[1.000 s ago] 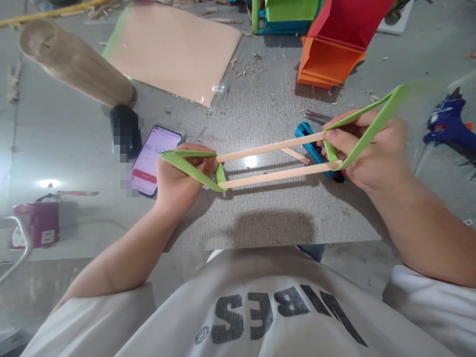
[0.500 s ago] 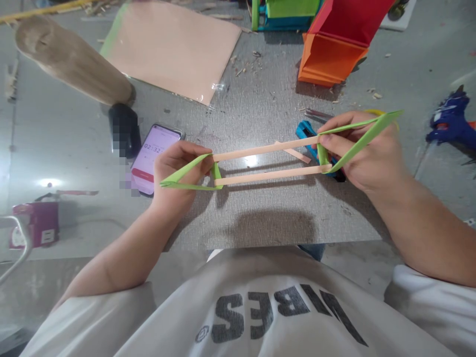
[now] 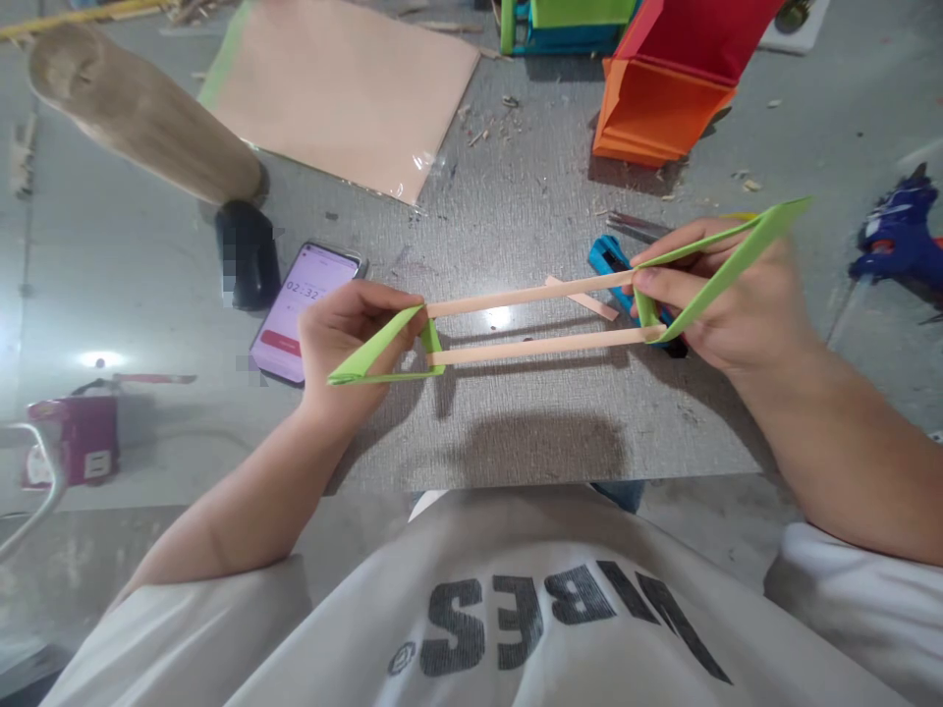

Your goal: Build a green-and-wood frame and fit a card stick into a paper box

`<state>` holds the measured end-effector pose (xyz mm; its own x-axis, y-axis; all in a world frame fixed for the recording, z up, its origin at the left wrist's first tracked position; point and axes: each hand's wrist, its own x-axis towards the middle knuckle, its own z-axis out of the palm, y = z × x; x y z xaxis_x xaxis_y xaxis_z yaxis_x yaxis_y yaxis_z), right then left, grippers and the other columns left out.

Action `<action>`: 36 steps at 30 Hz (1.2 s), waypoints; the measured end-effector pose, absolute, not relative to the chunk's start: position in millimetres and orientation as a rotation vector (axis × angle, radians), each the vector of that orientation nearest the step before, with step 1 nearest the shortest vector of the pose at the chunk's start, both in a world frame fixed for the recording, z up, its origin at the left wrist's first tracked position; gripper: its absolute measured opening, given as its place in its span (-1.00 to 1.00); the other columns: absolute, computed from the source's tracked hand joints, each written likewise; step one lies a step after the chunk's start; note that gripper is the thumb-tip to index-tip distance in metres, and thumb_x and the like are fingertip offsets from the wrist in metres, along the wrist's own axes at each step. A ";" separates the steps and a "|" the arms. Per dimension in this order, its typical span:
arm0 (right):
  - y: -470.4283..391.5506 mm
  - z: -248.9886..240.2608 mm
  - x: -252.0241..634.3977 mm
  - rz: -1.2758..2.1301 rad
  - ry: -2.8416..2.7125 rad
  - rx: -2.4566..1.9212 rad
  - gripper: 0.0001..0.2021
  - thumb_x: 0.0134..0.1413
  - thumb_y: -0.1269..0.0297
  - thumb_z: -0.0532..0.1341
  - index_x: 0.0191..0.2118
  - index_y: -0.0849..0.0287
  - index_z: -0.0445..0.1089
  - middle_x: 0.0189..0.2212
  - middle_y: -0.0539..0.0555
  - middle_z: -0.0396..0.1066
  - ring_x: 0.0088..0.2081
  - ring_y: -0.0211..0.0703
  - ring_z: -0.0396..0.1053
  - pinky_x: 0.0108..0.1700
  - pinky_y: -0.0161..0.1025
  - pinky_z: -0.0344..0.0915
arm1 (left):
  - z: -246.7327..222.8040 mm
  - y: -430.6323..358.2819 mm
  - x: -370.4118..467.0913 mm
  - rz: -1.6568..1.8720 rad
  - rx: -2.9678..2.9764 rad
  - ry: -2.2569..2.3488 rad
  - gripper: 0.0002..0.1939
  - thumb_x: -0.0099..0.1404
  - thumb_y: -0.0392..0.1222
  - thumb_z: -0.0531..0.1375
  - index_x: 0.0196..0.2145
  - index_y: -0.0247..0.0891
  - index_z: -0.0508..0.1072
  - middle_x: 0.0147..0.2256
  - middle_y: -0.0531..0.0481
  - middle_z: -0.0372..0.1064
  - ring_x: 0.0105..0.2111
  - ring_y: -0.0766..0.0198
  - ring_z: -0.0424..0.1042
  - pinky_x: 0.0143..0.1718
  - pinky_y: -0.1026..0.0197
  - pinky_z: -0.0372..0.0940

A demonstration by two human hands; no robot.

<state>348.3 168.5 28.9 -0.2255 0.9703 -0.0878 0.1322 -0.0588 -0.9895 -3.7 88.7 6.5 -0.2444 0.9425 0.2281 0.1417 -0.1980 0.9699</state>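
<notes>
A light frame hangs between my hands above the table. Two pale peach strips, an upper one (image 3: 526,294) and a lower one (image 3: 545,347), run nearly parallel and join a green triangle at each end. My left hand (image 3: 354,339) pinches the top corner of the left green triangle (image 3: 383,349), where the upper strip meets it. At the other end, my right hand (image 3: 726,295) has thumb and fingers closed on the corner of the right green triangle (image 3: 726,280). Under the right end lie a loose peach strip (image 3: 582,298) and a blue cutter (image 3: 610,257), partly covered.
A phone (image 3: 305,304) and a black object (image 3: 247,255) beside a wooden cylinder (image 3: 147,118) are left. Peach sheets (image 3: 346,88) lie behind. An orange and red paper piece (image 3: 663,108) stands back right, a blue glue gun (image 3: 899,231) far right, a magenta box (image 3: 74,442) far left.
The outer tip of the left green triangle has shifted slightly right and down, while the right one's tip has risen a little. Both hands keep their hold.
</notes>
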 end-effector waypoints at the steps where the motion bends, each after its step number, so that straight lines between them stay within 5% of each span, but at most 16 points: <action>1: 168.6 29.2 347.9 1.369 -1.447 -1.244 -0.78 0.11 0.06 0.75 -0.27 -0.16 0.74 -0.44 0.01 0.63 -0.45 0.03 0.55 -0.33 0.17 0.63 | 6.6 88.5 -3.6 1.519 1.329 1.375 -0.71 0.21 -0.02 0.78 -0.32 -0.11 0.80 -0.39 -0.02 0.72 -0.46 0.28 0.61 -0.39 0.17 0.57; 9: 166.0 35.5 343.2 1.327 -1.463 -1.255 -0.80 0.12 0.09 0.74 -0.30 -0.18 0.74 -0.49 -0.04 0.57 -0.55 -0.09 0.41 -0.38 0.12 0.57 | 14.2 90.3 -4.6 1.428 1.272 1.449 -0.74 0.13 -0.10 0.77 -0.38 -0.10 0.80 -0.42 -0.01 0.72 -0.49 0.27 0.62 -0.47 0.25 0.52; 15: 166.6 35.2 344.2 1.241 -1.692 -1.206 -0.80 0.11 0.08 0.69 -0.35 -0.10 0.71 -0.41 0.02 0.64 -0.41 -0.01 0.54 -0.38 0.00 0.43 | 24.1 96.4 -13.7 1.231 1.324 1.379 -0.84 0.10 -0.23 0.66 -0.43 -0.15 0.78 -0.44 -0.03 0.69 -0.50 0.24 0.61 -0.54 0.27 0.45; 27: 172.3 35.0 353.0 0.879 -2.601 -1.058 -0.79 0.47 0.06 0.41 -0.26 -0.11 0.72 -0.27 0.06 0.72 -0.15 0.14 0.62 0.08 0.10 0.40 | 35.8 94.8 -40.2 0.625 1.828 1.481 -0.96 0.18 -0.22 0.41 -0.42 -0.12 0.70 -0.50 0.02 0.58 -0.49 0.24 0.39 -0.46 0.20 0.17; 36: 171.5 33.1 356.2 0.893 -2.642 -1.002 -0.77 0.44 0.04 0.41 -0.29 -0.09 0.70 -0.25 0.08 0.71 -0.18 0.12 0.60 -0.10 0.02 0.34 | 31.8 90.7 -48.3 0.565 2.067 1.376 -0.89 0.27 -0.26 0.44 -0.40 -0.11 0.66 -0.47 0.03 0.57 -0.51 0.25 0.40 -0.42 0.17 0.21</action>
